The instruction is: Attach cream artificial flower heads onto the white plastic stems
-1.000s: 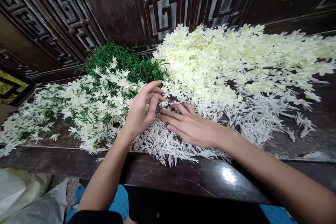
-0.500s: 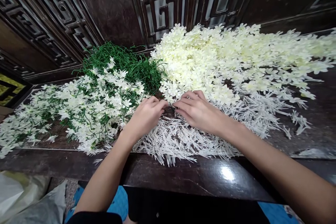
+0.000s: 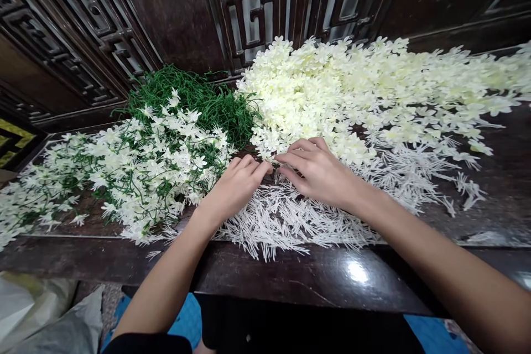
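My left hand [image 3: 243, 182] is closed, thumb and forefinger pinched on something too small to make out. Close to its right, my right hand [image 3: 315, 168] has its fingers bent toward the thumb, and what lies at their tips is not clear. Both sets of fingertips almost meet at the near edge of a heap of loose cream-white artificial petals [image 3: 323, 86]. Below the hands spreads a layer of thin white artificial stamens [image 3: 286, 221]. Left of my left hand is a pile of white artificial flowers on green stems [image 3: 153, 166]. Behind it sits a tangle of bare green stems [image 3: 178, 91].
Everything lies on a dark, glossy wooden bench [image 3: 290, 276] with a raised front edge. A carved wooden lattice back [image 3: 253, 5] rises behind the heaps. Pale plastic sacks [image 3: 45, 310] stand on the floor at lower left, near a blue mat [image 3: 188, 315].
My left hand has shifted slightly right. The thumb and forefinger of my right hand are a little farther apart. The heaps look the same, and the view has moved very slightly.
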Tool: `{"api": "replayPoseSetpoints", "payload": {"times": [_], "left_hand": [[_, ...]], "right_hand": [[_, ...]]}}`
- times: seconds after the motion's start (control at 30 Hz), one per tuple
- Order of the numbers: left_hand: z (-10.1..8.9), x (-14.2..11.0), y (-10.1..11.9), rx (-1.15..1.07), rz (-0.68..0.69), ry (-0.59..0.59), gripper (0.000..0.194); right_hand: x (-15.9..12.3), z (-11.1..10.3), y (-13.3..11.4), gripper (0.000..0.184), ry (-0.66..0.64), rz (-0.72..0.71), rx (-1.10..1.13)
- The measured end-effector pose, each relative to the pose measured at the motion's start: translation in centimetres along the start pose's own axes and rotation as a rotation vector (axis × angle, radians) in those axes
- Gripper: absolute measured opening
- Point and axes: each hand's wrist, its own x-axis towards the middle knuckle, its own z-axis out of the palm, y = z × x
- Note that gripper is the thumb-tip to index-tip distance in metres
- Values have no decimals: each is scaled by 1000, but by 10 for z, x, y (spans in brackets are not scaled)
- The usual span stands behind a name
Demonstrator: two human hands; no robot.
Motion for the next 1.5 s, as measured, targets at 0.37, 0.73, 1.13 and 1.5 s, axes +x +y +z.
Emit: {"api": "replayPoseSetpoints", "payload": {"times": [0.37, 0.73, 1.13, 1.5], "left_hand": [[-9, 5, 6, -234, -87, 115, 57], [-17, 9, 12, -887, -303, 407, 10], [-23, 12, 9, -1327, -537, 470, 8], [-21, 13, 11, -1561, -516, 409, 15]], "right_hand": [[0, -12, 5, 35, 163, 115, 14], [-2, -16, 24, 35, 161, 195, 13], [0, -11, 17, 28, 81, 138, 106], [3, -27, 3, 19, 188, 323, 832]]}}
